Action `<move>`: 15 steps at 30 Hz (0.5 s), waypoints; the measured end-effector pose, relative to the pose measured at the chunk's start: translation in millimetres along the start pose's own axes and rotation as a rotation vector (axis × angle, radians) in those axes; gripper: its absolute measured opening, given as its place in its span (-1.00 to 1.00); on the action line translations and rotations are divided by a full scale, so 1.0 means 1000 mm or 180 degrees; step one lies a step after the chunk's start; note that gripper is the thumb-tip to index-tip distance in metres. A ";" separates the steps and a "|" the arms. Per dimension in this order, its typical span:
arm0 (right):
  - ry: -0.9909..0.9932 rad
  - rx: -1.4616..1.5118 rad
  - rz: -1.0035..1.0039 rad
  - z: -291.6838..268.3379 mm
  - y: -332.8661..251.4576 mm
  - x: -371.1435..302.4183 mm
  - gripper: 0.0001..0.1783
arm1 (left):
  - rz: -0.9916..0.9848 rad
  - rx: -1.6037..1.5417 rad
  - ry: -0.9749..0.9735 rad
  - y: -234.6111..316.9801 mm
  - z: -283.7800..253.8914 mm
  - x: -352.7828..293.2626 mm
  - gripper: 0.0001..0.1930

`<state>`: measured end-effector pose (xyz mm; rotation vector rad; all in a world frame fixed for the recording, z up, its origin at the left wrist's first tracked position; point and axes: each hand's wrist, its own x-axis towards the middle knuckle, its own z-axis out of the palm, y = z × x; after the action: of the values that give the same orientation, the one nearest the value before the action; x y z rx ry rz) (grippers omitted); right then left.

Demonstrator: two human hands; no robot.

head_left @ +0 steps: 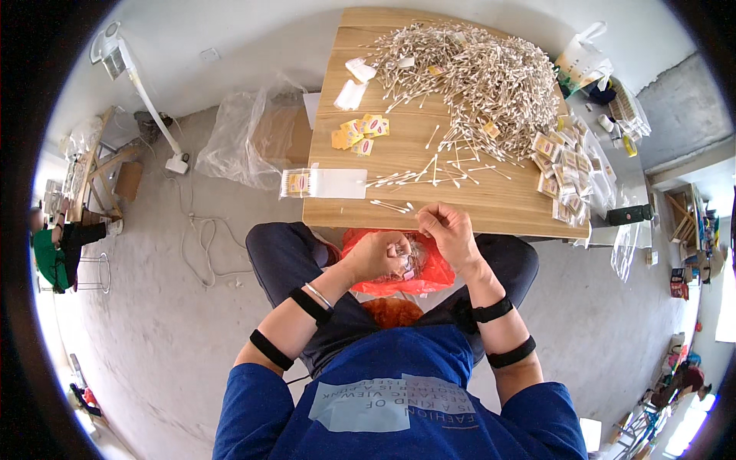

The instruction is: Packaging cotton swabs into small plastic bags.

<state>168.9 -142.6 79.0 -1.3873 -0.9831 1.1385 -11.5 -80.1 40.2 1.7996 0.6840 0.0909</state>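
Observation:
My left hand (373,258) is curled closed over the lap, and the pale tips of some cotton swabs show at its fingers. Beside it, at the table's near edge, my right hand (450,234) has thumb and fingertips pinched together; what they hold, if anything, is too small to tell. A few loose cotton swabs (391,205) lie just beyond the hands, with more scattered swabs (429,178) behind. To the left sits a clear pack of swabs with a yellow label (297,184), against a white sleeve (341,184). Between my legs hangs a red plastic bag (437,277) with clear wrapping in it.
A large heap of cotton swabs (475,77) covers the far part of the wooden table (326,153). Yellow cards (360,132) and white sleeves (351,94) lie at its left, filled packs (567,170) at its right. A person in green (54,257) sits far left.

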 end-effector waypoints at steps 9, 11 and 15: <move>-0.0615 -0.1151 0.0129 -0.007 0.038 0.002 -0.84 | 0.0173 -0.0586 0.1072 -0.005 0.004 0.000 -0.82; -0.0589 -0.1409 0.0252 -0.006 0.041 0.006 -0.83 | 0.0498 0.0053 0.1253 -0.006 -0.003 0.001 -0.86; -0.0387 -0.1953 -0.0175 0.004 0.039 0.023 -0.81 | 0.0033 0.0472 0.1432 -0.012 -0.020 0.003 -0.84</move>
<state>168.8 -124.5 38.0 -1.7657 -1.5334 0.9214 -22.1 -59.7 35.1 1.9439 1.0199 0.4736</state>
